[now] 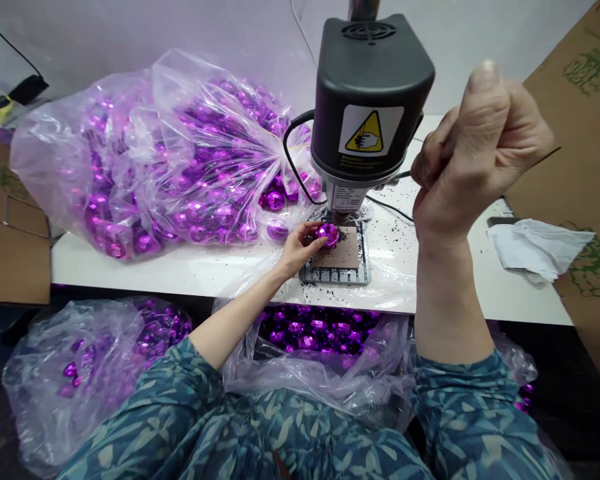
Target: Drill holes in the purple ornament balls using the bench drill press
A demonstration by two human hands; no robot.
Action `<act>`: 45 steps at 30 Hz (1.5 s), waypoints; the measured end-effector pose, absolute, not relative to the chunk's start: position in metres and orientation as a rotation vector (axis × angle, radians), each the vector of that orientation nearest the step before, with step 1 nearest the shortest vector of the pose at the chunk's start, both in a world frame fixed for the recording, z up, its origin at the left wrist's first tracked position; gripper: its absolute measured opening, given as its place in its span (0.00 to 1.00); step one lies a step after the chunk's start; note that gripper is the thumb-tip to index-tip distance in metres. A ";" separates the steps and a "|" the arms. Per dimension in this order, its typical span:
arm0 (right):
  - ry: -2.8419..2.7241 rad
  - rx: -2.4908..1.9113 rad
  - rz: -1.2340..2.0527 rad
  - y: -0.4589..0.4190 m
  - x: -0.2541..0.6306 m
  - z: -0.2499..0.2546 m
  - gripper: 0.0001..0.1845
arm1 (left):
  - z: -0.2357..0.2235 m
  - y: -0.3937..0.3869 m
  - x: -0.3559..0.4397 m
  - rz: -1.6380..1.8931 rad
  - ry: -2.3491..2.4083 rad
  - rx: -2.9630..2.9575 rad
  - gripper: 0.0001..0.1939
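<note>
My left hand (300,248) is closed in a pinch on a shiny purple faceted ball (327,234). The ball is at a brown square board (336,257) on the metal base (365,272) of a small black bench drill press (373,87), just below its chuck. The bit's tip is hard to make out. Raised to the right of the machine's head, my right hand (480,147) is curled into a fist. Whatever is inside those fingers is hidden. Dark shavings lie scattered around the base.
A large tied clear bag of purple balls (180,160) lies left on the white table (180,270). An opened bag of balls (320,330) sits below the front edge, another bag (95,360) lower left. A white cloth (535,248) and cardboard box (570,133) stand right.
</note>
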State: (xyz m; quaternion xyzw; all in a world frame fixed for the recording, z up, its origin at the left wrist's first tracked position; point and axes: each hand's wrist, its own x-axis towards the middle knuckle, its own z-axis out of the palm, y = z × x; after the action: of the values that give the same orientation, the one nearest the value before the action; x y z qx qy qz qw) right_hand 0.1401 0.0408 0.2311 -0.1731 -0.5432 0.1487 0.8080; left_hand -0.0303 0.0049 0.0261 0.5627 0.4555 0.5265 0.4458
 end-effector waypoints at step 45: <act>-1.265 -0.071 -0.069 0.027 0.149 0.162 0.24 | 0.016 0.001 -0.010 1.270 1.149 1.673 0.29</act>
State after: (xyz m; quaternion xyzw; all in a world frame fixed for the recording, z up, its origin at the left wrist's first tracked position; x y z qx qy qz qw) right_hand 0.1490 0.0269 0.1618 -0.0331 -0.5909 -0.0325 0.8054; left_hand -0.0102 0.0007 0.0162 0.6506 0.4469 0.4939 0.3648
